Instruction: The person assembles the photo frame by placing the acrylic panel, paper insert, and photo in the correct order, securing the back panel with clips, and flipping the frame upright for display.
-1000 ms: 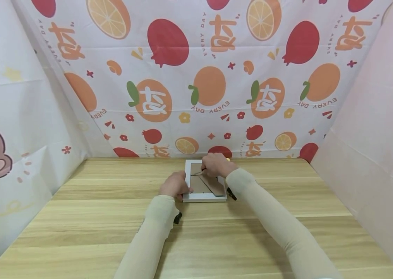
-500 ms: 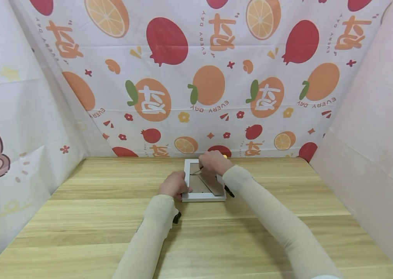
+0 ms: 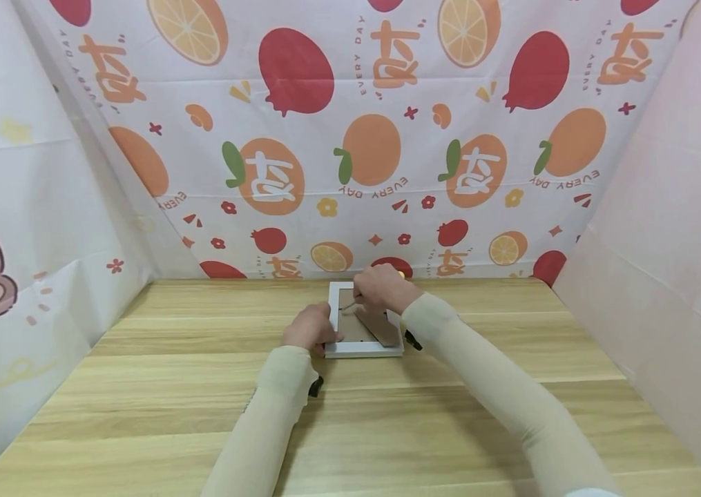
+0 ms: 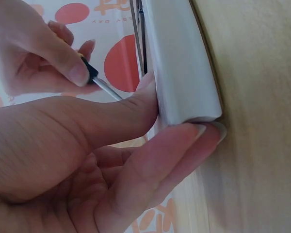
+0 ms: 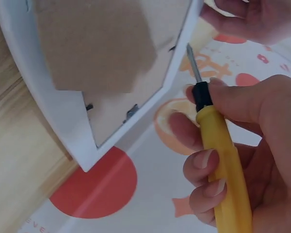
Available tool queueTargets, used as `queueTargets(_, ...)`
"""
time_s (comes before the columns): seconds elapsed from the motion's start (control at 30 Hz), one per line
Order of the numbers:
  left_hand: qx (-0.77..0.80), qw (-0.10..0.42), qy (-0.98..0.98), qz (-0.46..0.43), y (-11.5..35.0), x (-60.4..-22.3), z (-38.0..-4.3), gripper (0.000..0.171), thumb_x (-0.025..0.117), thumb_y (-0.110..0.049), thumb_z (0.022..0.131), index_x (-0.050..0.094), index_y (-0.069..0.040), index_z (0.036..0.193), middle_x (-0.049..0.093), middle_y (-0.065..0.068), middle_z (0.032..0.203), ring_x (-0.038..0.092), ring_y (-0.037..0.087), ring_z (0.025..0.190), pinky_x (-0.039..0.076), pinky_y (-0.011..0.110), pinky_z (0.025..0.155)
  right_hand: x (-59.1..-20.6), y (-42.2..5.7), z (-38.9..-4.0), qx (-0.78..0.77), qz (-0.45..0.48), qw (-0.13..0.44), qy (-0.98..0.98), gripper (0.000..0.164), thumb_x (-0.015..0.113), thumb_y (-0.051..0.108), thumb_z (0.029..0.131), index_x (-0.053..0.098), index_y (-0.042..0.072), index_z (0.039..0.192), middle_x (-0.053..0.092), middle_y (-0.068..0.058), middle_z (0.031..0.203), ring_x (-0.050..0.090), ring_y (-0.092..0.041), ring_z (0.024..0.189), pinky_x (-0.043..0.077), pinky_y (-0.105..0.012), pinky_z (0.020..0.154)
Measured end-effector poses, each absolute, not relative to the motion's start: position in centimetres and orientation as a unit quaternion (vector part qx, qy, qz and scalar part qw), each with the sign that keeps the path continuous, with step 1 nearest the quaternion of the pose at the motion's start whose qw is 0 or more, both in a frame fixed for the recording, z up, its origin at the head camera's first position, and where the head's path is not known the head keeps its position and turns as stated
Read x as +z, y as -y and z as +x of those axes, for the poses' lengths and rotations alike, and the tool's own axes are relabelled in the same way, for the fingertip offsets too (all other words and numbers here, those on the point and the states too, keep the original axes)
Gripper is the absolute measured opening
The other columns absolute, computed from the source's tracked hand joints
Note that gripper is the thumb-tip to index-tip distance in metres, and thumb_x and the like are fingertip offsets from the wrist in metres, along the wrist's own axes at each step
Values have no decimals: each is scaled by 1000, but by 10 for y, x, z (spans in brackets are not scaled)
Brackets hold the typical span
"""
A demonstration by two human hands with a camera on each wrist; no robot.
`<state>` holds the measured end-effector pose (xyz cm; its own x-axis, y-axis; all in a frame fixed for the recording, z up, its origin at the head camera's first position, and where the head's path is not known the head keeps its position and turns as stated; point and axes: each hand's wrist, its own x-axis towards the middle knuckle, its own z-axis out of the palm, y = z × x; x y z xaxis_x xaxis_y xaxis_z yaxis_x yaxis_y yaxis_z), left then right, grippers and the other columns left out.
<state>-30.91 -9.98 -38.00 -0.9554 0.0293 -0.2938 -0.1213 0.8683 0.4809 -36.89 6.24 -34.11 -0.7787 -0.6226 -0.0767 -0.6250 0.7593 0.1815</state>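
A white picture frame (image 3: 364, 349) lies back side up near the far edge of the table, its brown backing board (image 5: 97, 43) and stand flap (image 3: 381, 327) showing. Small dark metal tabs (image 5: 131, 112) sit along the frame's inner edge. My left hand (image 3: 309, 327) grips the frame's near left side, with the thumb (image 4: 140, 104) on top and fingers against the outer edge. My right hand (image 3: 381, 287) holds a screwdriver (image 5: 225, 165) with a yellow handle, black collar and metal shaft. Its tip (image 5: 188, 47) is close to the frame's left inner edge; contact cannot be told.
The wooden table (image 3: 188, 407) stretches toward me and to both sides. Behind it hangs a white cloth (image 3: 325, 90) with printed fruit. Pale cloth walls (image 3: 667, 241) stand at left and right.
The right hand and screwdriver have shifted slightly left over the frame, and the screwdriver's angle has changed a little. The left hand keeps its grip on the frame.
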Motion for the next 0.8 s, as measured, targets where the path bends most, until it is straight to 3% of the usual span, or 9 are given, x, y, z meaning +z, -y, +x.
queueTargets(0.23,256,147,-955,-27,99,-380,-309,34,79,-24,92,59,-5,111,63,13,91,65,18,52,45,24,46,-330,-74,-355,103,-334,20,-937,18,70,24,97,80,18,84,50,9,61,43,-10,60,33,-24,54)
queueTargets(0.47,255,140,-956,-24,97,-379,-309,34,79,-24,92,59,-5,112,62,14,93,65,19,53,45,25,46,-320,-81,-342,129,-337,32,-932,31,71,18,91,64,20,61,41,8,52,40,-10,56,32,-26,56)
queueTargets(0.8,250,143,-957,-27,96,-382,-309,32,79,-24,92,60,-4,110,63,14,90,64,19,55,45,26,47,-319,-77,-326,160,-338,54,-926,22,69,15,88,69,19,67,48,10,56,40,-7,53,32,-24,50)
